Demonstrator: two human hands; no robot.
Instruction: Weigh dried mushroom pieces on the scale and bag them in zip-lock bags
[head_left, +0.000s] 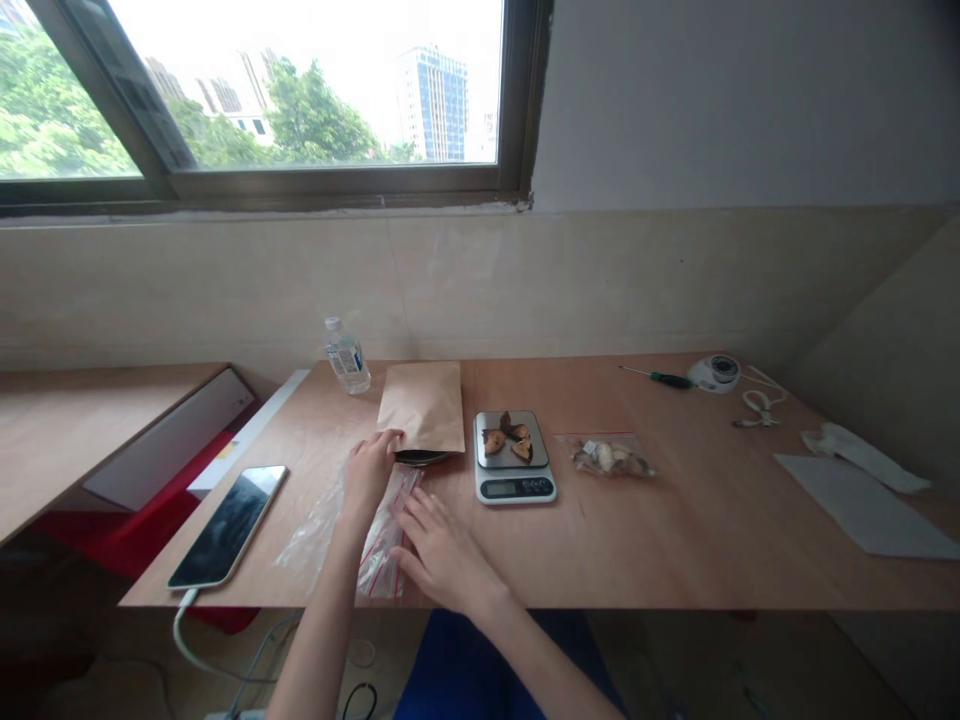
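My left hand is at the near left corner of a brown kraft paper bag, its fingers closed on that edge. The bag lies flat with its dark mouth slightly parted toward me. My right hand is open, fingers apart, over clear zip bags with red seal lines. Just right of the paper bag stands a white kitchen scale. On its metal plate sit several brown dried slices, perhaps mushroom. A sealed clear bag of pale and brown pieces lies right of the scale.
A phone with a charging cable lies at the left edge. Behind stands a water bottle. At the far right are a screwdriver, a white dome camera with its cord, and white sheets.
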